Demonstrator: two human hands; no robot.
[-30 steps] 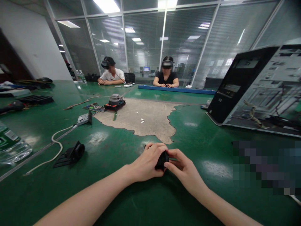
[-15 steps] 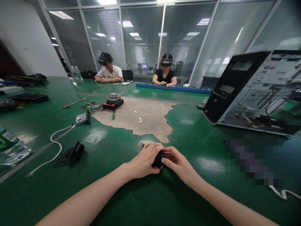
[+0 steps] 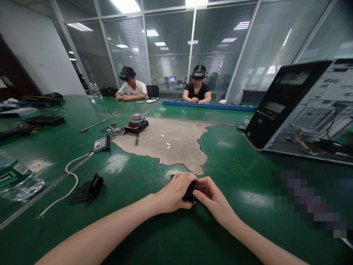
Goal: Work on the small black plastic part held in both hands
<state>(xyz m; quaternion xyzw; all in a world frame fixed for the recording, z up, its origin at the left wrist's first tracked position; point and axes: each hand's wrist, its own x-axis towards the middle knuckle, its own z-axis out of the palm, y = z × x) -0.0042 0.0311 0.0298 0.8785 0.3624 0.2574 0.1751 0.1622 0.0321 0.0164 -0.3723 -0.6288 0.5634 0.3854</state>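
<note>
Between my hands, just above or on the green table (image 3: 154, 232), is a small black plastic-looking part (image 3: 189, 193); its exact kind is hidden. My left hand (image 3: 176, 191) wraps over it from the left, palm down. From the other side, my right hand (image 3: 208, 193) pinches its right end between thumb and fingers. Beyond my fingers lies a bare greyish-brown patch (image 3: 162, 147) with several white scraps. To the left rests a black plastic duct-like piece (image 3: 89, 189), near a metal bracket box (image 3: 101, 143) and a pale cable (image 3: 72, 173).
An open computer case (image 3: 286, 99) stands at the right. A CPU cooler (image 3: 137, 121) and a circuit board (image 3: 113, 129) sit mid-table. At the left edge is a water bottle (image 3: 18, 178). Two people (image 3: 131, 88) sit across the table, behind a blue strip (image 3: 206, 105) on the right side.
The view has shifted slightly, so the scene sits a little lower and further right. Both hands keep their grip on the black part, with little visible change in their pose.
</note>
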